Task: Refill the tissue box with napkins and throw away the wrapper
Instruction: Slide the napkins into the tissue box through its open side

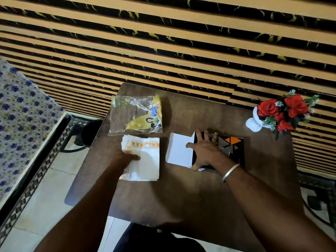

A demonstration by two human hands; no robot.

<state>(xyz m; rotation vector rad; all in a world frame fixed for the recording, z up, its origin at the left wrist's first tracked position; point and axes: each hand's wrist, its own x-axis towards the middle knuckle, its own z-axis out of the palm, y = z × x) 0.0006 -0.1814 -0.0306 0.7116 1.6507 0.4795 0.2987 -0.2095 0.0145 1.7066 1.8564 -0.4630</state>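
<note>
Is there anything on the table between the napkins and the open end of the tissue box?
Nothing visible. Only bare table lies between the napkins under the left hand and the box. Its white flap lies open toward them, and the right hand rests at that end.

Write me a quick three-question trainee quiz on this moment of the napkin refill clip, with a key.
1. True or false: the napkins are already inside the tissue box.
2. Which hand rests on the tissue box? A) left hand B) right hand C) neither
3. Fill in: the empty wrapper lies on the table just beyond the ____.

Key
1. False. The napkins sit in a stack on the table, beside the box, whose white flap is open.
2. B. The right hand is spread over the open end of the box; the left hand is at the napkin stack.
3. Napkins. The wrapper touches or slightly overlaps their far edge.
</note>
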